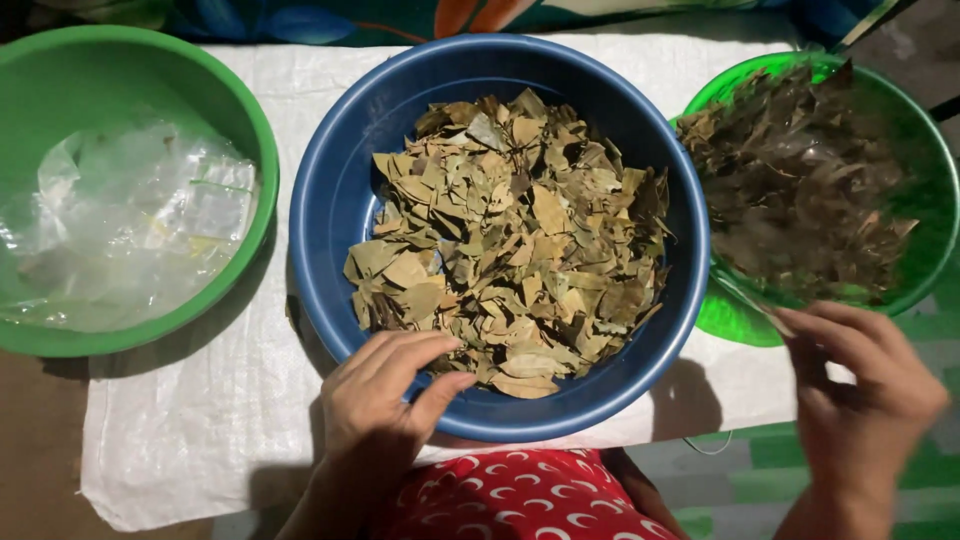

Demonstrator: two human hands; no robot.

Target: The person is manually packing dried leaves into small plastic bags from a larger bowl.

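A blue basin (pixel 340 200) in the middle holds a heap of dry, pale brown-green leaves (pixel 510 240). My left hand (pixel 385 400) rests on the basin's near rim, fingers apart and touching the nearest leaves. My right hand (pixel 860 385) is blurred at the lower right, just below a green bowl (pixel 925 200) of darker brown leaves (pixel 790 180); its fingers reach toward that bowl's near rim and seem to pinch a thin clear plastic edge or stem, too blurred to tell.
A green basin (pixel 240 110) at the left holds crumpled clear plastic bags (pixel 120 230). All three vessels stand on a white woven sheet (pixel 190 420). Red patterned cloth (pixel 520 495) lies at the bottom centre, a green mat at the lower right.
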